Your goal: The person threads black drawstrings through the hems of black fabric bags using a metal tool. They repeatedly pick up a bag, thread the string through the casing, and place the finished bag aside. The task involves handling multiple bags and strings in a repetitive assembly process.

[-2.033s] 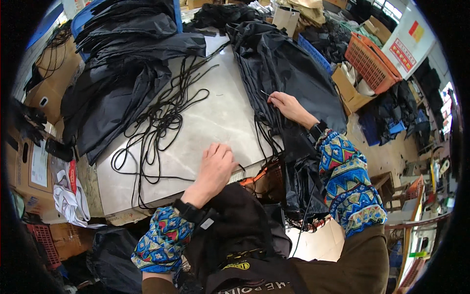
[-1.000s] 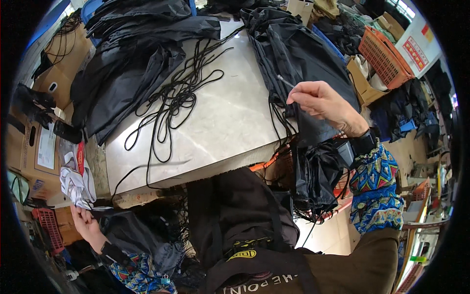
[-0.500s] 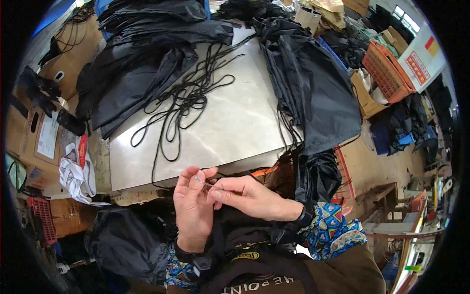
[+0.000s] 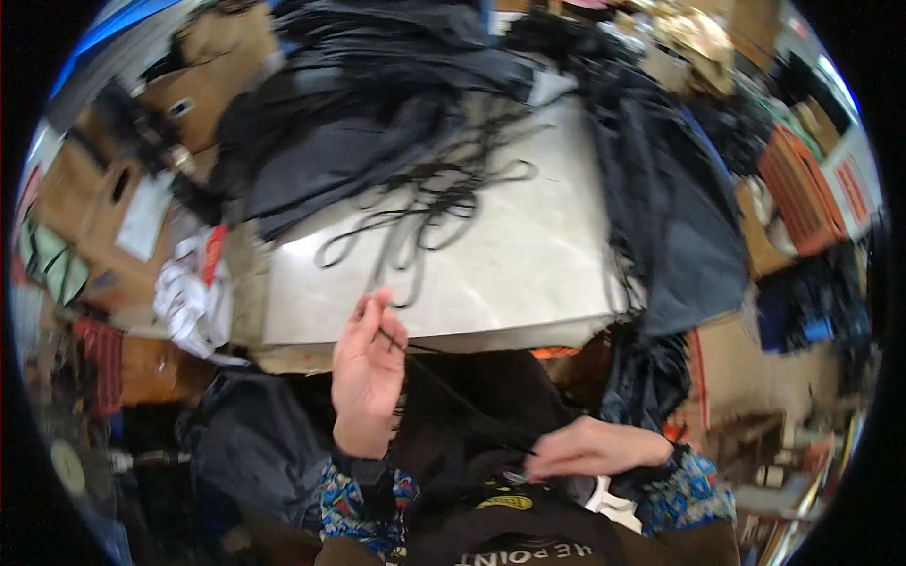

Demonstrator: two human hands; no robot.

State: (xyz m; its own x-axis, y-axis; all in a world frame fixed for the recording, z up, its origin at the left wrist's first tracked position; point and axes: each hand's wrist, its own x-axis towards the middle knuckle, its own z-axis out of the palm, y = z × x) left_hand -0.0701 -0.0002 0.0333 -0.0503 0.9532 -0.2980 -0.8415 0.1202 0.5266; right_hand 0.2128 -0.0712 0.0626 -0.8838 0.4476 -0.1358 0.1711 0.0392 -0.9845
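My left hand is raised at the table's near edge, its fingers curled round a thin black cord. From there the cord seems to run towards my right hand, hard to follow against dark cloth. Lower and to the right, my right hand is closed with fingertips together in front of my dark clothing. Motion blurs it, so what it pinches cannot be made out. A loose tangle of black cord lies on the pale tabletop beyond my left hand.
Black fabric bags are piled at the table's far left. More black bags hang over its right side. Cardboard boxes and a white cloth stand left; an orange basket is far right. Black fabric lies below the table's left.
My hands were together, the right one pinching a thin metal piece at the left fingers. Now the right hand has pulled away right and down. The view has shifted, too.
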